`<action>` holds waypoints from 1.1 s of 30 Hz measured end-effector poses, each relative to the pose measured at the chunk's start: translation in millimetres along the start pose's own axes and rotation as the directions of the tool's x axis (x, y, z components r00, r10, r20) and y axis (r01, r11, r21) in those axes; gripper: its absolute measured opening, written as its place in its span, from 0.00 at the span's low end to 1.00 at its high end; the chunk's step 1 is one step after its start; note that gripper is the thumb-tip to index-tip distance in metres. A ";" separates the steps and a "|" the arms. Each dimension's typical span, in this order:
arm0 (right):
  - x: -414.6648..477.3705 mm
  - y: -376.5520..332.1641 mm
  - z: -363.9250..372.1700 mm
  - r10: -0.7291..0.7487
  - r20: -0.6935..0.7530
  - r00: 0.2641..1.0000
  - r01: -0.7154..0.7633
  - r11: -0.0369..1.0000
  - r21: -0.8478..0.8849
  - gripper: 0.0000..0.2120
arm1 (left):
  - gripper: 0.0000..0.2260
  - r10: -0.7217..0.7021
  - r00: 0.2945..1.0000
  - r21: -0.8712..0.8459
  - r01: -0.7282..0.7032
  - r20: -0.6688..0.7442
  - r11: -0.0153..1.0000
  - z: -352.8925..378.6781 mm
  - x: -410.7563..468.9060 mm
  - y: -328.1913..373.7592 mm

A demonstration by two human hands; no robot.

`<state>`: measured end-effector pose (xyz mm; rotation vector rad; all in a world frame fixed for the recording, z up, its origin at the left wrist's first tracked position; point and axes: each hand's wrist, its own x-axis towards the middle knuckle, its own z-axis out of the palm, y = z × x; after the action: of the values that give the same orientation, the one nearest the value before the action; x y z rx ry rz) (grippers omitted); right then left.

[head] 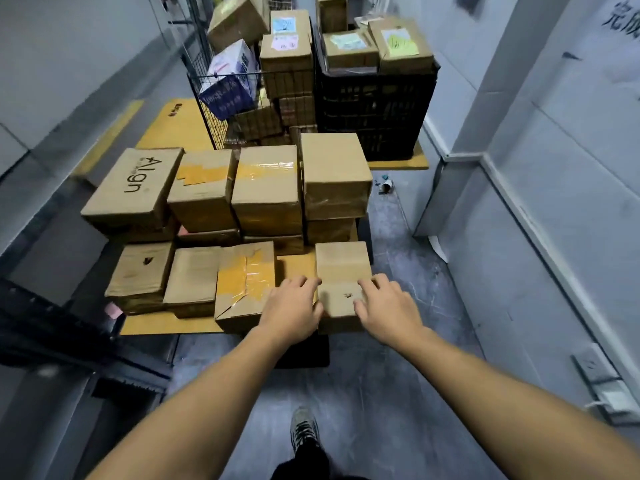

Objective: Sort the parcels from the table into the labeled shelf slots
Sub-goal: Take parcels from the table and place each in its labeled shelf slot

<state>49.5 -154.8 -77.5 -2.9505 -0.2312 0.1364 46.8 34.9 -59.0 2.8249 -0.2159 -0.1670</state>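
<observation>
The left hand (292, 308) and right hand (384, 306) are touching a cardboard parcel (341, 268) on the counter (156, 325). Their fingers (367, 285) are lying apart; the parcel is sitting under the right fingers, beside the left ones.

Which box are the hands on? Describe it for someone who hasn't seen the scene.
Find the yellow-topped table stacked with boxes and look at its near row. The box sits at that row's right end, touched by the left hand and right hand. Unlike the taped box beside it, its top is plain with one small dark mark, and bare tabletop separates them.
</observation>
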 end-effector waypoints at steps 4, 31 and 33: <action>21.6 7.5 20.9 0.127 0.060 0.990 -0.135 0.979 0.156 0.21 | 0.21 0.001 0.998 -0.091 0.005 0.064 0.996 25.6 27.8 -4.7; 10.5 88.7 -22.7 0.130 -0.034 0.991 -0.042 0.536 0.843 0.19 | 0.18 -0.402 0.882 -0.797 0.053 -0.246 0.602 36.6 2.7 80.4; 9.3 92.6 -25.5 0.108 -0.043 0.993 -0.017 0.497 0.868 0.19 | 0.21 -0.412 0.895 -0.837 0.087 -0.172 0.540 33.5 1.5 87.4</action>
<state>74.8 -247.6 -70.3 -1.9138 -0.0099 0.0852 32.3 -57.4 -64.1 1.8607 0.3073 0.1591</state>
